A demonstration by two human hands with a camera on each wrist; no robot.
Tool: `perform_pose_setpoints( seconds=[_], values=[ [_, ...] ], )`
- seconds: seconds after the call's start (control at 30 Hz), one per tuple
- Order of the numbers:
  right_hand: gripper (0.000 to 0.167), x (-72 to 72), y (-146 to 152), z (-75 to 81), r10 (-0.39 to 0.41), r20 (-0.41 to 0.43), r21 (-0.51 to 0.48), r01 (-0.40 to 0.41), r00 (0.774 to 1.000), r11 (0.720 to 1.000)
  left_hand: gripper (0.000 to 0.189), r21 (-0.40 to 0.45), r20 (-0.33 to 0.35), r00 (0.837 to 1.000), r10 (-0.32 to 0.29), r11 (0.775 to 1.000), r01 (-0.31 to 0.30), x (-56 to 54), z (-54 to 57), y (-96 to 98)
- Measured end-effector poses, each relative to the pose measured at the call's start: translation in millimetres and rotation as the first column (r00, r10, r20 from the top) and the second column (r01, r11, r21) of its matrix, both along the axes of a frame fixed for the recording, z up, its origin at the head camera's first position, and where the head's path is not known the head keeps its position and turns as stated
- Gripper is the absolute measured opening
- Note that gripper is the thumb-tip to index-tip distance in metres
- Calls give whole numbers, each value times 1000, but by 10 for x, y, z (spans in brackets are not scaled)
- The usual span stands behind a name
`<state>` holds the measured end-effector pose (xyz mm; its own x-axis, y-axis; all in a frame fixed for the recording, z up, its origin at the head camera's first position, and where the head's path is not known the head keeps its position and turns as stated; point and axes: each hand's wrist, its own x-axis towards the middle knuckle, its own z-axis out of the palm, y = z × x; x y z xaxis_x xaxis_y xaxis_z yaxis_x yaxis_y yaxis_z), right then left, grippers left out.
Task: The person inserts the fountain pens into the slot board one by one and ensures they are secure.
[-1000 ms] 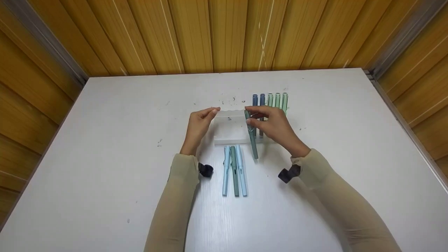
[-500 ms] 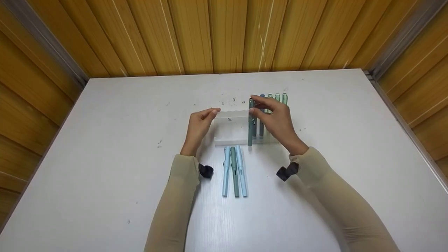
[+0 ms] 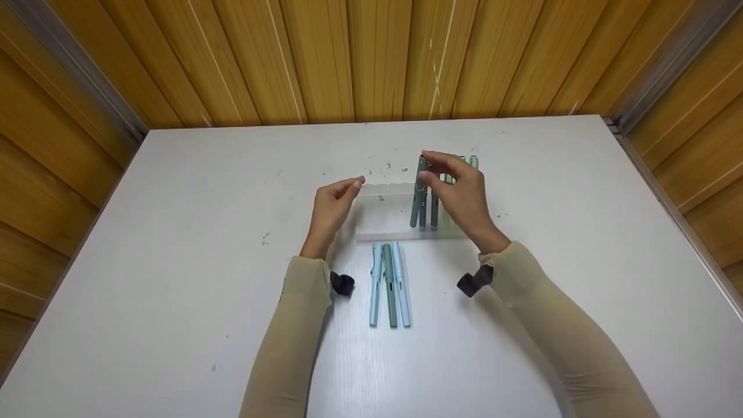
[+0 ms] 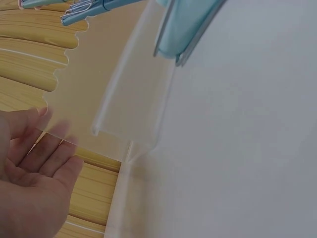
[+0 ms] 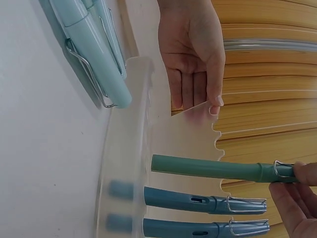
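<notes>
My left hand [image 3: 334, 209] pinches the upper left corner of a clear, frosted pen stand [image 5: 129, 129] with a scalloped top edge. My right hand [image 3: 461, 188] grips a dark green pen [image 5: 213, 167] near its clip end, between thumb and fingers. In the right wrist view this pen's lower end is beside the stand's front trough, next to two dark blue pens [image 5: 205, 201] standing in it. Light green pens [image 3: 474, 161] stand farther right, partly hidden by my right hand. On the table before the stand lie two light blue pens [image 3: 374, 290] with a green pen [image 3: 390, 290] between them.
The stand and loose pens are on a white table [image 3: 174, 261]. Yellow wood-look panels [image 3: 371, 58] rise behind its far edge. A black wrist camera [image 3: 342, 283] is on the left wrist and another [image 3: 476, 281] on the right.
My right hand has carried the dark green pen up and away from me, from in front of the stand to beside the dark blue pens. My left hand stays at the stand's corner.
</notes>
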<state>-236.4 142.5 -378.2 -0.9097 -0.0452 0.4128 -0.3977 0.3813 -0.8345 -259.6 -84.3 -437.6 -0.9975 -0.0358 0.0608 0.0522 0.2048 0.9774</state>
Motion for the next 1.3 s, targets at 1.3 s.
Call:
perform_pose_setpoints(
  seconds=[1.3],
  values=[
    [31,-116,-21,-61,53,-82,289,-27,995,957,26,46,-45,999,-18,999,20,-4,-10,17]
  ],
)
